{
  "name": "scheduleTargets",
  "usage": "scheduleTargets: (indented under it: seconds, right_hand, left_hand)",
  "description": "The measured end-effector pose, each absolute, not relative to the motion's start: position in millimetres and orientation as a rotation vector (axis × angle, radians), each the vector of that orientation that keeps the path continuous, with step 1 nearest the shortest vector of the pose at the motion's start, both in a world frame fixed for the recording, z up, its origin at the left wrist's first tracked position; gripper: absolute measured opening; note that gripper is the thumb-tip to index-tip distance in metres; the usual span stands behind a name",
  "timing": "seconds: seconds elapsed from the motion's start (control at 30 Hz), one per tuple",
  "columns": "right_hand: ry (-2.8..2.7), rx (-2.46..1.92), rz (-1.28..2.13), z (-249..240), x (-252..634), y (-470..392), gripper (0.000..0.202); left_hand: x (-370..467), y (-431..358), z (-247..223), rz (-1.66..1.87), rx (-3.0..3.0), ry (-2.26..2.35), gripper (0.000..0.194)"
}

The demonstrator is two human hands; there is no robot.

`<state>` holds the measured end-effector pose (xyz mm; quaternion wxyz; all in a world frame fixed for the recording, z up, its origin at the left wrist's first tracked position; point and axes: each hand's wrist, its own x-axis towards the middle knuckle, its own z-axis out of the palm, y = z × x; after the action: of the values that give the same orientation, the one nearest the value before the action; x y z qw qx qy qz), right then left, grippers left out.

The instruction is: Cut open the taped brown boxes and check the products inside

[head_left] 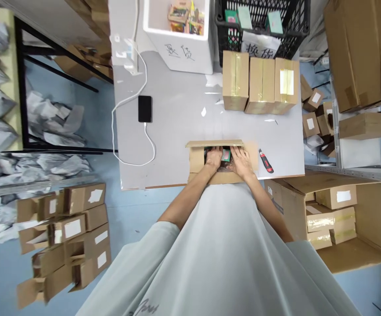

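Note:
An opened cardboard carton [197,159] lies at the table's front edge, its flaps folded outward. Both my hands reach into it. My left hand [214,159] is at the left of the opening, fingers stretched forward and their tips partly hidden in the carton. On the right side, my right hand [241,161] has its fingers extended and its thumb apart. Between them shows a small green box with a pink patch [226,155], among dark, shiny contents I cannot make out. I cannot see either hand gripping it. A red and black utility knife [266,161] rests right of the carton.
Three taped cartons [262,83] stand before a black crate [221,41] of green boxes. A white foam bin [190,55] is beside it. A black phone [145,109] charges on a white cable. A large carton [371,219] and stacked cartons [88,237] flank me.

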<state>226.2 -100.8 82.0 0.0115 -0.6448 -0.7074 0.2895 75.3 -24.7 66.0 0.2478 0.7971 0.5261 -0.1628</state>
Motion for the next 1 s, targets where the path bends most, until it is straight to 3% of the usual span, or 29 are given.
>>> scheduleTargets:
  seconds: [0.23,0.33,0.63,0.7,0.87,1.0]
  right_hand:
    - [-1.864,-1.912,1.036,77.8,234.6,-93.8,0.116]
    - [-1.603,-1.800,1.206,82.0,242.6,-86.5,0.115]
    - [-1.162,-1.475,1.443,125.7,234.7,-74.8,0.098]
    - [-1.254,-1.487,1.408,138.7,230.7,-76.2,0.087]
    - [-1.865,-1.797,1.021,171.3,219.6,-79.0,0.028]
    - [-2.305,-2.145,0.897,177.5,198.7,-70.5,0.034]
  left_hand:
    - [36.0,-27.7,112.5,-0.187,2.269,1.372,0.052]
    - [11.5,-24.0,135.6,0.088,2.205,1.377,0.056]
    - [-43.6,-2.2,215.4,0.964,1.203,1.328,0.063]
    - [-51.5,-1.2,225.8,1.051,1.024,1.305,0.065]
    - [-69.4,-5.7,231.1,1.155,0.681,1.189,0.068]
    - [-78.5,-14.2,229.4,1.160,0.614,1.136,0.062]
